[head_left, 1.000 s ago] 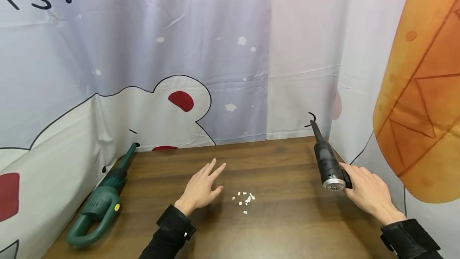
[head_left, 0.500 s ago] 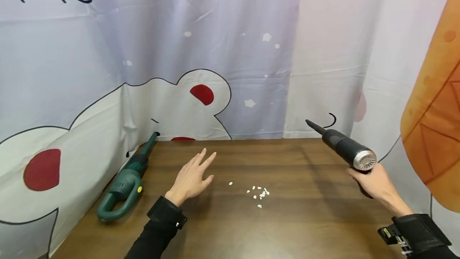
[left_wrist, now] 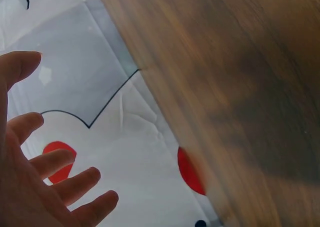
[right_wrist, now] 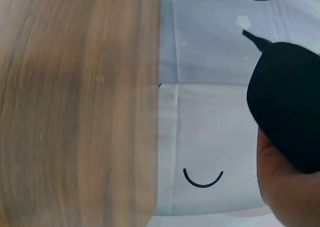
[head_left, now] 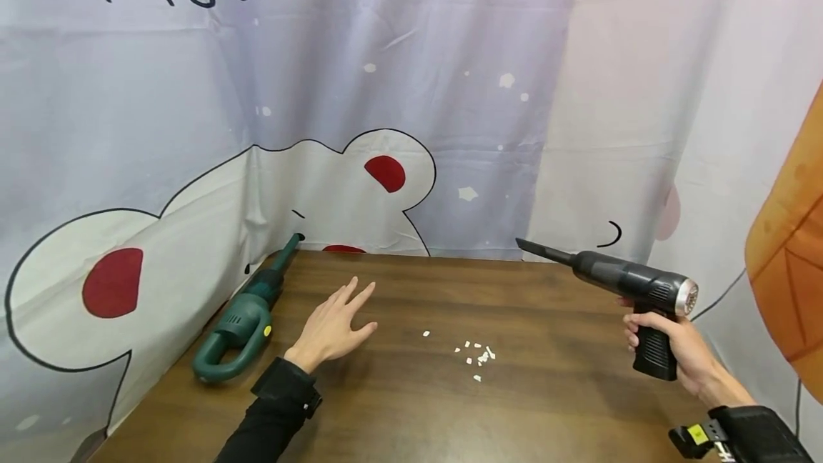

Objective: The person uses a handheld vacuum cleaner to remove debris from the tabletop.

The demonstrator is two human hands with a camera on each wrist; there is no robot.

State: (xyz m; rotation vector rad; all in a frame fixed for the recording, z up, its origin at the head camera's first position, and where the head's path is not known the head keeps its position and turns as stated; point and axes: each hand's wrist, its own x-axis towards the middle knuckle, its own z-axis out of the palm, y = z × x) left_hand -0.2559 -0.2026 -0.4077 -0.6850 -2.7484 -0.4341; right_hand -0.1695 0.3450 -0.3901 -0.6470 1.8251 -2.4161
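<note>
Curling round the grip of the black handheld duster, the right hand held it above the surface, nozzle pointing left, well apart from the white scraps. The left hand was spread, holding nothing, to the left of them; I couldn't tell from my end whether it touched down. Nor could I tell whether the tool blew or sucked: if it blew, I judged, a low sweep might scatter those light bits toward that hand. Too deep a swing could also snag the tip in the patterned curtain behind.
</note>
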